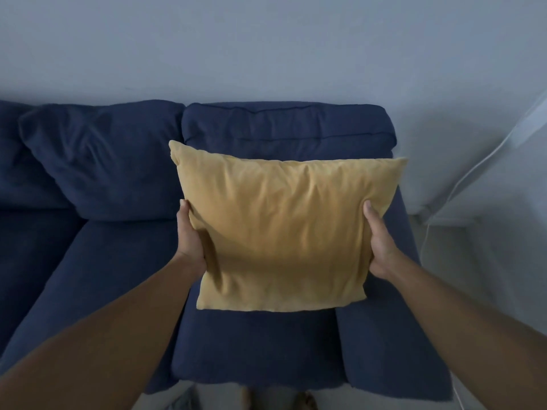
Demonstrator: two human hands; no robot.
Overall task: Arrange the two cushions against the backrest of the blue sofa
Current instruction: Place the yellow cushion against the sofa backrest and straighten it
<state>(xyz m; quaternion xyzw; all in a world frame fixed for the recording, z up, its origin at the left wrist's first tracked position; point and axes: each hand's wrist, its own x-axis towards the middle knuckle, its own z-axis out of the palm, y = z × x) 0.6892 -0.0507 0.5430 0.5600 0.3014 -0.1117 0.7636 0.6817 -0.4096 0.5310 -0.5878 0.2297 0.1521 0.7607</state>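
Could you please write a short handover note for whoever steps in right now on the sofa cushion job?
Left hand: gripping the left edge of the yellow cushion.
Right hand: gripping its right edge.
The cushion is held upright over the right-hand seat of the blue sofa, in front of the backrest; whether it touches it cannot be told.
Done: one cushion picked up and brought to the sofa.
Left: set it against the backrest and let go, then find and place the second cushion, which is not in view.
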